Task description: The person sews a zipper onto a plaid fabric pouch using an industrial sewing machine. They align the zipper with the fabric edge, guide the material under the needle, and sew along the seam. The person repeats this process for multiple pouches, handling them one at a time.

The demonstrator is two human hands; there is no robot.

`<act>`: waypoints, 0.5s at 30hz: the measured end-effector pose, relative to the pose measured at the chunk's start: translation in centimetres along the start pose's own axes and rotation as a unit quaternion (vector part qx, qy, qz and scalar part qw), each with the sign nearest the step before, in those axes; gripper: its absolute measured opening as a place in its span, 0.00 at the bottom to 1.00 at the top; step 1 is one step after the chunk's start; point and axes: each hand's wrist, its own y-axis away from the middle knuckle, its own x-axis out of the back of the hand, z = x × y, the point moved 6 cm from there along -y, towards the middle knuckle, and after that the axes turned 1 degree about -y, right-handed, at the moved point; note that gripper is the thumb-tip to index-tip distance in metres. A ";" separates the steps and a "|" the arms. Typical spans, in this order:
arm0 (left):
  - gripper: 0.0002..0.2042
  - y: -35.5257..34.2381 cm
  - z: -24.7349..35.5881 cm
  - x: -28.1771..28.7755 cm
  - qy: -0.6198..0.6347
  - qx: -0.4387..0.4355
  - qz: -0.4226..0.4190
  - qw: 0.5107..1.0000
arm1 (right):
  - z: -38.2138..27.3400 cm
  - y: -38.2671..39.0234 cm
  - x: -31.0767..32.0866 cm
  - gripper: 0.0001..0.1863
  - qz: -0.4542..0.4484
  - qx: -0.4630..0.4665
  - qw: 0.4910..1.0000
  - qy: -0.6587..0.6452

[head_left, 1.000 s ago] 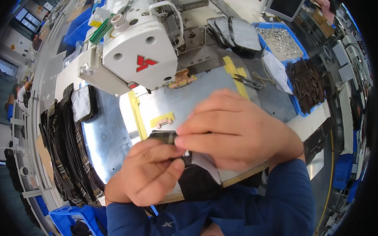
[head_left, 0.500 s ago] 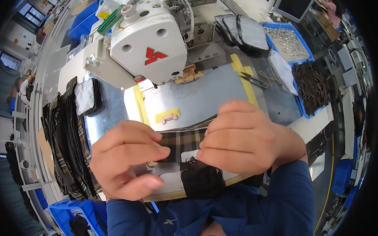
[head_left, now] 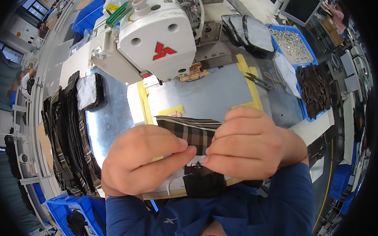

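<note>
A brown-and-black plaid fabric piece (head_left: 188,132) with pale stripes stretches between my hands, in front of the metal sewing plate (head_left: 198,91). My left hand (head_left: 148,160) pinches its near edge between thumb and forefinger. Fingers curled, my right hand (head_left: 248,145) grips the fabric at its right side; its fingertips are partly hidden. Just below the fingertips lies a black fabric piece (head_left: 205,184) at the table's near edge, with a small dark fitting at its top. Beyond the plate stands a white industrial sewing machine (head_left: 158,44).
Stacked plaid pieces (head_left: 67,143) and a padded black-and-white piece (head_left: 89,91) lie left. At right are snips (head_left: 259,81), a blue tray of metal rings (head_left: 289,42), dark strips (head_left: 312,91) and more padded pieces (head_left: 248,34). A blue bin (head_left: 69,211) sits lower left.
My left hand has moved right, and its parted thumb and forefinger have closed on the fabric. More of the plaid shows, its far edge raised. The right hand has barely shifted.
</note>
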 end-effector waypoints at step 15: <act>0.05 -0.1 0.1 -0.5 0.027 -0.050 0.005 0.998 | -0.2 -0.1 0.2 0.09 0.012 -0.003 1.000 -0.023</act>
